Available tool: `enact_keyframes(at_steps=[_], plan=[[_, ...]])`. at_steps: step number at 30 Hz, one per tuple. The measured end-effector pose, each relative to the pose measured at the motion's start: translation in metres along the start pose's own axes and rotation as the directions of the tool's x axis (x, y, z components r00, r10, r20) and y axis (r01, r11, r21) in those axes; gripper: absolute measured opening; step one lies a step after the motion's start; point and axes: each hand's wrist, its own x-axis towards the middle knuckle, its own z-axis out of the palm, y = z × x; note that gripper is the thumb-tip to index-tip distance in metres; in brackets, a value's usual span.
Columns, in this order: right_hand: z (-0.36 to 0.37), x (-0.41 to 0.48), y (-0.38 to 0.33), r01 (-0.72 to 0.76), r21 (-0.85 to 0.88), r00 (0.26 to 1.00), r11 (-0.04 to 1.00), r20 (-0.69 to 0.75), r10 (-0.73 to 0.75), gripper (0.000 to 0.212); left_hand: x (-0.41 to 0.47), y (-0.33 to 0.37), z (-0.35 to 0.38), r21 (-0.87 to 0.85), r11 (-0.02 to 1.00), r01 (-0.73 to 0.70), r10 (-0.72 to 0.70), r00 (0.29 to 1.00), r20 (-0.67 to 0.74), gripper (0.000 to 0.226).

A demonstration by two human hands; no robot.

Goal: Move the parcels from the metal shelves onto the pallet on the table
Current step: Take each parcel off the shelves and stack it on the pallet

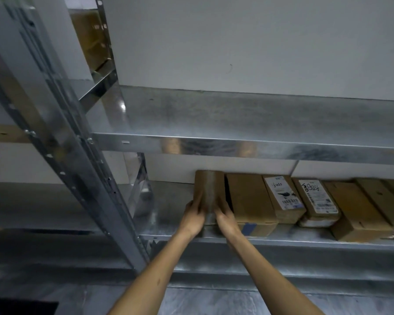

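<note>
Parcel point(209, 187), plain brown, taped along the top, sits at the left end of a row on the lower metal shelf point(168, 214), pushed back close to the wall. Left hand point(194, 215) grips its left side with fingers curled round the near corner. Right hand point(226, 220) grips the right side, fingers slipped into the dark gap between it and the neighbouring box point(248, 196). There is some motion blur at the fingertips, so the exact finger placement is unclear.

The parcel looks still on the shelf or barely off it; I can't tell which. Further right, two labelled parcels point(282, 194) and more brown boxes point(359, 212) wait in the row. The upper shelf point(237, 114) is bare in this view. The pallet and the surface it sits on are out of frame.

Step in hand, as I judge it: picking the first parcel in this row, with the grasp made and the pull-out about to start.

Next move calls for drawing the parcel straight toward the body and low enough to clear the upper shelf's front lip, without dragging the neighbouring box along, then turning to find the pallet. Plenty of parcels are left, so the task is far from done.
</note>
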Motion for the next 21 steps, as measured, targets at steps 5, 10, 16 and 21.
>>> enact_keyframes(at_steps=[5,10,16,21], plan=[[0.007,-0.016,0.008,-0.002,-0.108,1.000,0.994,0.021,0.004,0.055,-0.030,-0.015,-0.011,-0.069,0.997,0.046,-0.049,0.997,-0.055,0.045],[0.008,-0.067,0.024,0.052,-0.068,0.996,0.996,0.072,-0.048,0.051,-0.096,-0.034,-0.018,-0.151,0.989,0.008,-0.027,0.992,-0.121,0.038],[0.008,-0.140,0.043,0.088,-0.041,0.984,0.995,0.161,-0.081,0.047,-0.184,-0.042,-0.012,-0.290,0.954,-0.081,-0.005,0.959,-0.284,0.028],[0.012,-0.202,0.058,0.196,-0.057,0.956,0.979,0.232,-0.178,0.049,-0.264,-0.036,-0.011,-0.340,0.931,-0.130,-0.032,0.901,-0.432,0.026]])
